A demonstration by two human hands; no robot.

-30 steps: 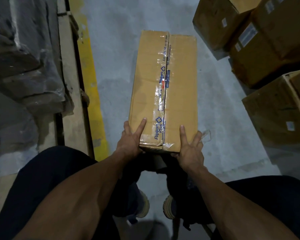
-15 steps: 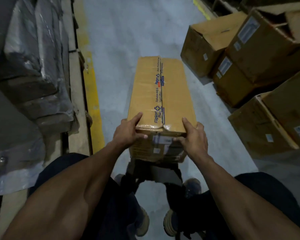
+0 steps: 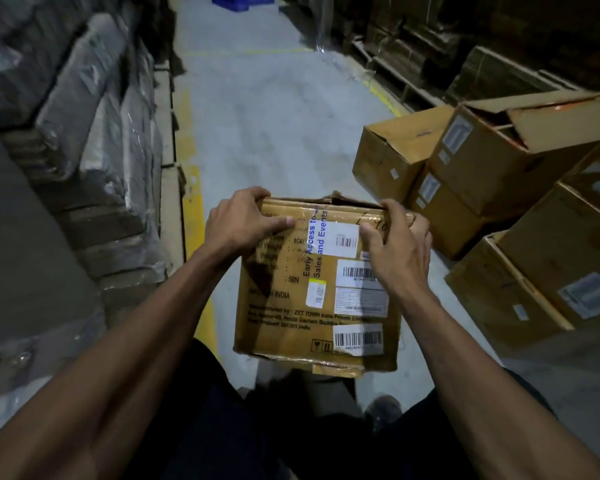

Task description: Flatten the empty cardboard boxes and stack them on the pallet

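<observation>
The left hand (image 3: 246,220) grips the top left corner of the cardboard box (image 3: 312,289), its fingers hooked over the upper edge and its thumb laid flat across the printed face; the right hand (image 3: 392,244) mirrors it at the top right corner, fingers curled over the rim, thumb pressing near a white barcode label (image 3: 342,239). In this single head view the box stands on end between the person's knees, label face toward the camera, its lower edge just above the grey floor (image 3: 274,116) or resting on it; which, I cannot tell. Holding both upper corners this way probably steadies the box upright so the top flaps, already crumpled at the rim, can be pulled open before it is collapsed. To the right, other cardboard boxes (image 3: 482,161) sit piled together, likely awaiting the same treatment. Plastic-wrapped stacks (image 3: 94,126) line the left side beyond a yellow floor stripe (image 3: 194,209). No pallet can be made out with certainty.
</observation>
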